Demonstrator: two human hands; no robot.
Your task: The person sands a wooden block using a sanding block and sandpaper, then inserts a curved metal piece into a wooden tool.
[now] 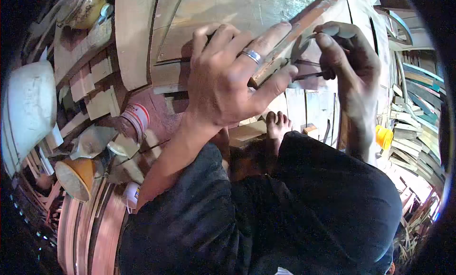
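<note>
The wooden strip (317,15) slants over pale boards (209,11), its near end between the left hand's (232,75) spread thumb and forefinger. It looks light and stiff, best gripped by its long edges. The right hand's (349,52) fingers curl narrowly about a slim dark tool (308,76), seemingly rigid; its exact shape is unclear.

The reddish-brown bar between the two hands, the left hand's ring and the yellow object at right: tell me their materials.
Bar: probably wood, perhaps stained or painted, judging by its scuffed, uneven colour.
Ring: likely polished metal, given its silvery shine.
Yellow object: possibly plastic, from its bright colour; too small to be sure.
</note>
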